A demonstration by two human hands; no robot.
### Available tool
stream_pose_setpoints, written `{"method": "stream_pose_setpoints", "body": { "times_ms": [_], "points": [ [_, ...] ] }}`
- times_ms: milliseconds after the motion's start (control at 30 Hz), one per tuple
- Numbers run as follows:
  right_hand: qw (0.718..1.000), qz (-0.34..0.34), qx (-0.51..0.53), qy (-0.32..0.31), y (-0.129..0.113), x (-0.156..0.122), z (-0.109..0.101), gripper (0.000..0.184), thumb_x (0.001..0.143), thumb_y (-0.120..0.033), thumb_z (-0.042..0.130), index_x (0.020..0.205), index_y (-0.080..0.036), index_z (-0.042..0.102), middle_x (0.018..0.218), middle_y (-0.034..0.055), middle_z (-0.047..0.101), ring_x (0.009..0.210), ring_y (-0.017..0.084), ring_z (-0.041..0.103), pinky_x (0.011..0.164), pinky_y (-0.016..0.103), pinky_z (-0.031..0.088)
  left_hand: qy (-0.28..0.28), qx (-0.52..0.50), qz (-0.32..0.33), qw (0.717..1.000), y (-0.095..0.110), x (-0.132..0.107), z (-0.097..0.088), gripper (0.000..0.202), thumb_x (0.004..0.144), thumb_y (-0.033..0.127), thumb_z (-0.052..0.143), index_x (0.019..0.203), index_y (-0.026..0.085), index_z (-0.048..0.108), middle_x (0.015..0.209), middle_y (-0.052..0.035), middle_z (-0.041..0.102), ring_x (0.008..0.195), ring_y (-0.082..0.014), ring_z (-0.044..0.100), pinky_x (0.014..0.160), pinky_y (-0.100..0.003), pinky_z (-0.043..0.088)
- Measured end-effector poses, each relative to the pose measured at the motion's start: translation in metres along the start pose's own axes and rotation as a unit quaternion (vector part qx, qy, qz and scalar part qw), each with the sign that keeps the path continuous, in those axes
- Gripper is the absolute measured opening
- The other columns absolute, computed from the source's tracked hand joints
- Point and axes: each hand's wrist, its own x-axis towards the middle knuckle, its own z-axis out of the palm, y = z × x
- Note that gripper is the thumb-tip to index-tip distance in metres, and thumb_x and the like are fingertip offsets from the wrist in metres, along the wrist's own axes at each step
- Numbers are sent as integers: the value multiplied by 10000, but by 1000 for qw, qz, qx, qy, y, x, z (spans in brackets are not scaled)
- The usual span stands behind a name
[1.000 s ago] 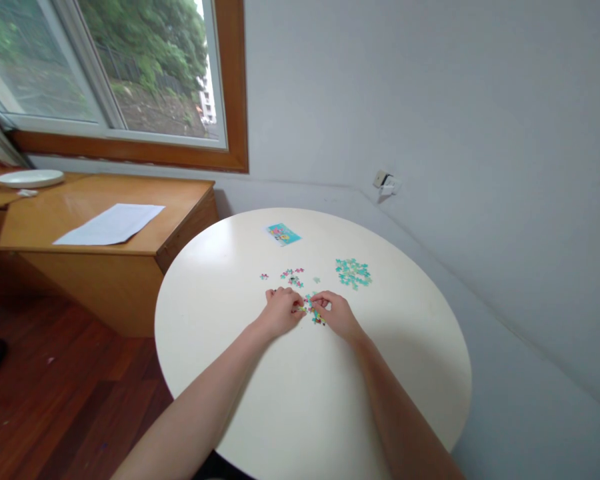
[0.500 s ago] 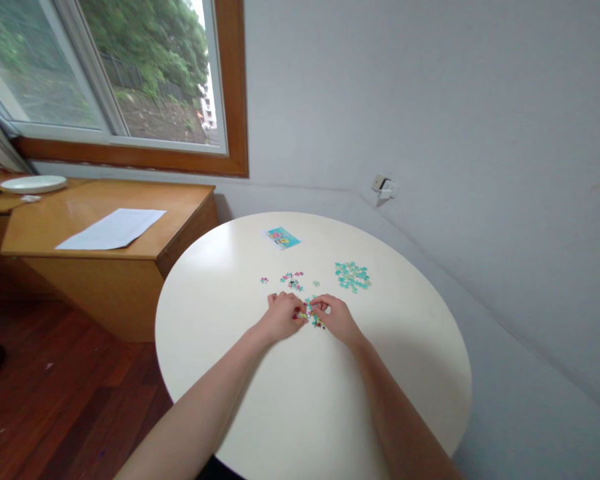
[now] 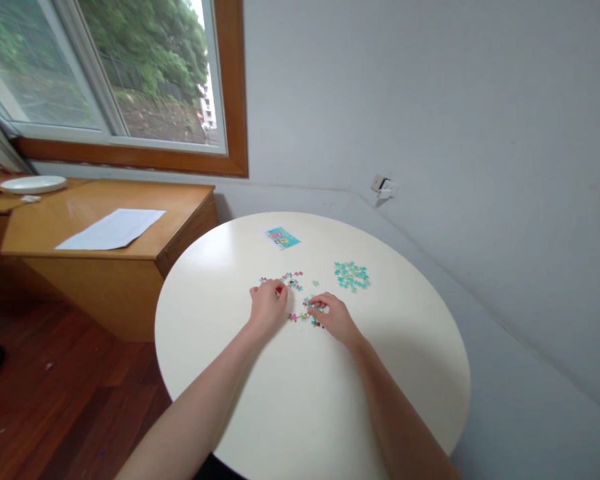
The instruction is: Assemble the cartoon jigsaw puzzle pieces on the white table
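Note:
My left hand [image 3: 269, 303] is closed in a pinch above the table, with a small dark red puzzle piece [image 3: 279, 291] at its fingertips. Beside it lies a loose group of pink and teal puzzle pieces [image 3: 293, 283], partly covered by the hand. My right hand [image 3: 334, 315] rests at a small cluster of colourful puzzle pieces [image 3: 304, 316], thumb and index finger closed about a teal piece at its edge. The fingers hide part of that cluster, so how the pieces join is hard to tell.
A heap of teal puzzle pieces [image 3: 351, 276] lies to the right on the round white table [image 3: 300, 400]. One pale green piece [image 3: 315, 283] sits alone. Farther back is a picture card [image 3: 283, 238]. A wooden desk [image 3: 180, 217] with a paper sheet [image 3: 113, 229] stands at left.
My left hand has moved left and away from the cluster, toward the loose pink pieces, uncovering the cluster's left part. My right hand has stayed nearly in place.

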Motion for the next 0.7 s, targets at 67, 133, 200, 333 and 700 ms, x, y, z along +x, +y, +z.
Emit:
{"method": "stream_pose_setpoints", "body": {
  "times_ms": [67, 133, 200, 333, 700],
  "points": [
    [1000, 4, -1, 0, 1, 0, 0, 107, 680, -205, 637, 778, -186, 676, 718, 6, 577, 696, 134, 546, 705, 271, 446, 8, 13, -29, 999, -1, 2, -6, 205, 826, 223, 433, 748, 192, 620, 818, -26, 681, 808, -176, 602, 815, -338, 363],
    [1000, 6, -2, 1, 1, 0, -1, 103, 684, -211, 632, 774, -189, 676, 722, 7, 577, 700, 136, 549, 701, 270, 445, 8, 26, -49, 998, -2, 4, -10, 202, 830, 236, 429, 773, 200, 619, 846, -25, 687, 824, -182, 607, 817, -341, 368],
    [1000, 4, -2, 5, 2, -1, -1, 99, 690, -212, 622, 771, -195, 675, 725, 7, 580, 701, 136, 550, 702, 270, 445, 3, 34, -61, 998, -2, 5, -13, 209, 835, 250, 421, 787, 206, 619, 856, -23, 692, 832, -186, 611, 810, -340, 373],
    [1000, -1, -2, 11, 3, 0, -2, 100, 694, -206, 611, 771, -195, 673, 722, 5, 580, 696, 136, 546, 707, 277, 447, -9, 33, -66, 997, -5, 7, -12, 222, 843, 262, 412, 803, 214, 625, 847, -16, 696, 842, -183, 614, 821, -340, 364],
    [1000, -4, -8, 13, 5, 0, 1, 108, 696, -201, 600, 777, -188, 670, 729, 6, 585, 704, 137, 547, 716, 288, 450, -98, 89, -17, 991, -5, 1, -4, 175, 754, 195, 533, 847, 180, 680, 1005, -102, 636, 1026, -260, 530, 849, -402, 310]
  ]
}}
